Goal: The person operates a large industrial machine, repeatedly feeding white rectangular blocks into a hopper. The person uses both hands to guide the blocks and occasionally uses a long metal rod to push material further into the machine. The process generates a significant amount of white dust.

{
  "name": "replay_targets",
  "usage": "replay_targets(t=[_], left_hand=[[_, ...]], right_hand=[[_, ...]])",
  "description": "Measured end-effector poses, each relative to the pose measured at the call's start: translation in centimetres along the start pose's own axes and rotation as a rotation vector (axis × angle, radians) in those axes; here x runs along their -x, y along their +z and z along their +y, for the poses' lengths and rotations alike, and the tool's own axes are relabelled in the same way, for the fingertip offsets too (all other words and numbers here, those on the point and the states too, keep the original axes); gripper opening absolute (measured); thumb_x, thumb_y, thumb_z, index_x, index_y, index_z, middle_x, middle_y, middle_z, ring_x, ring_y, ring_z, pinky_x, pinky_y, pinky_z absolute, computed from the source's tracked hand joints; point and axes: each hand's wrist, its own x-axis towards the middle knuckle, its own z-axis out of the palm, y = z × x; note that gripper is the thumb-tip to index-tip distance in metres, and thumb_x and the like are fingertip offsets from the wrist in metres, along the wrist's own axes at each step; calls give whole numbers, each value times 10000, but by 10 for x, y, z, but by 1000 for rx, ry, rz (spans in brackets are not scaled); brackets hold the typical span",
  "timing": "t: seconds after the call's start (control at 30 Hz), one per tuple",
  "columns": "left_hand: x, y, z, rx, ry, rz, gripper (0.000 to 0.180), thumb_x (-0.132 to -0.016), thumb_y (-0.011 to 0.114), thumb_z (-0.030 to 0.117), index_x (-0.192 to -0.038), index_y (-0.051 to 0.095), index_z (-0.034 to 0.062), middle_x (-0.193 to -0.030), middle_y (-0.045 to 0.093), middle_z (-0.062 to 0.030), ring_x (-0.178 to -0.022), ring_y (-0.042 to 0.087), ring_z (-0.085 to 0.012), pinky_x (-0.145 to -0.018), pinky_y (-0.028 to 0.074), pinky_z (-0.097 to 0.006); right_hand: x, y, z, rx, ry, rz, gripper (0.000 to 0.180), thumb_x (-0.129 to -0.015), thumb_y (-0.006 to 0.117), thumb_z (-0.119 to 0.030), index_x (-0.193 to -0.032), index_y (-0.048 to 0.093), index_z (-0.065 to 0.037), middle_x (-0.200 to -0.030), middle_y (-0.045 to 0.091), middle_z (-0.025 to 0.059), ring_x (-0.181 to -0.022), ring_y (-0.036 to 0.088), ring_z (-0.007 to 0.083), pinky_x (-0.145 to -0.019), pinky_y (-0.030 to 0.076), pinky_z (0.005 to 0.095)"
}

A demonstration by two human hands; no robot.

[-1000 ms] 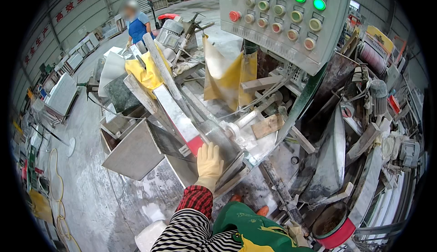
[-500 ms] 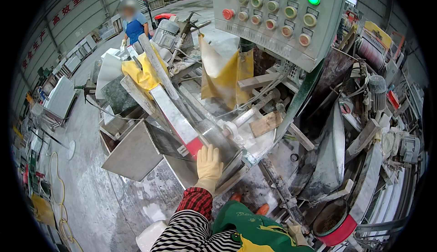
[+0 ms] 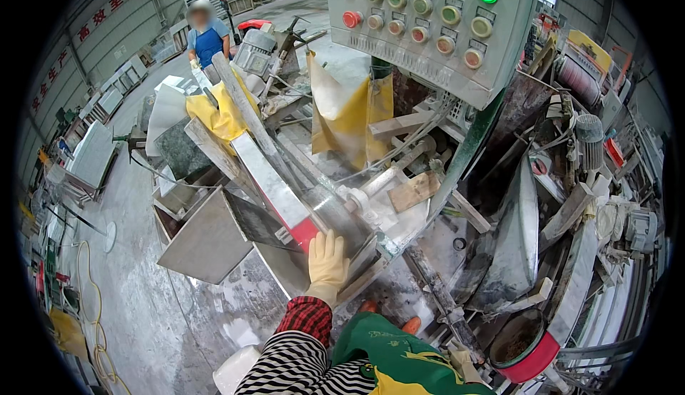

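Note:
My left hand, in a cream rubber glove, lies with its fingers stretched forward at the near end of a long white slab-like strip. The fingertips are at or beside the strip's red end; whether they press on it I cannot tell. Part of a beige glove, which seems to be my right hand, shows low beside my green apron; its fingers are hidden. Yellow sheeting drapes over the far end of the strip.
A control box with lit green buttons hangs ahead. Timber and metal parts crowd the right, with a red-rimmed bucket at the lower right. Another person in a blue apron stands at the far left. A yellow hose lies on the floor.
The view has shifted slightly, so the control box sits a little higher and further left. My left hand stays at the red end; its fingers look slightly more spread.

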Motion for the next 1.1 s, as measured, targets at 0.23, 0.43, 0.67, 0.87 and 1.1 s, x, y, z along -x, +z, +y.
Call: replay_targets(t=[0.23,0.43,0.67,0.87,1.1], left_hand=[[5,2,3,10,19,-13,697,-715,747,321,-1328,506,96,-1434,427,-187,-1337,356,-442,-1124,272,-548],[11,8,3,9,33,-6,685,-726,736,328,-1330,513,93,-1449,410,-184,-1344,348,-442,-1127,268,-547],[15,5,7,11,40,-30,664,-723,734,320,-1309,524,89,-1425,435,-175,-1338,354,-437,-1118,279,-546],[17,7,9,34,57,-30,641,-714,735,313,-1277,540,77,-1407,453,-169,-1329,363,-432,-1114,285,-546],[23,8,11,39,63,-58,621,-715,731,324,-1254,557,69,-1411,458,-167,-1337,352,-428,-1118,280,-544]], right_hand=[[-4,0,7,-6,-12,-4,532,-911,591,-89,-1416,428,-44,-845,675,158,-567,612,214,-488,510,332],[-14,-7,13,-34,16,-35,561,-915,577,-75,-1445,391,-57,-882,665,186,-571,599,222,-492,497,339],[-6,2,7,47,-6,26,551,-915,576,-86,-1437,401,-57,-854,662,173,-576,605,223,-497,502,336],[-7,-8,9,-93,12,-71,540,-913,570,-74,-1431,419,-60,-848,660,155,-592,613,212,-510,514,328],[-3,-2,1,-20,48,-26,536,-915,569,-71,-1431,421,-59,-859,660,156,-593,610,207,-519,520,324]])
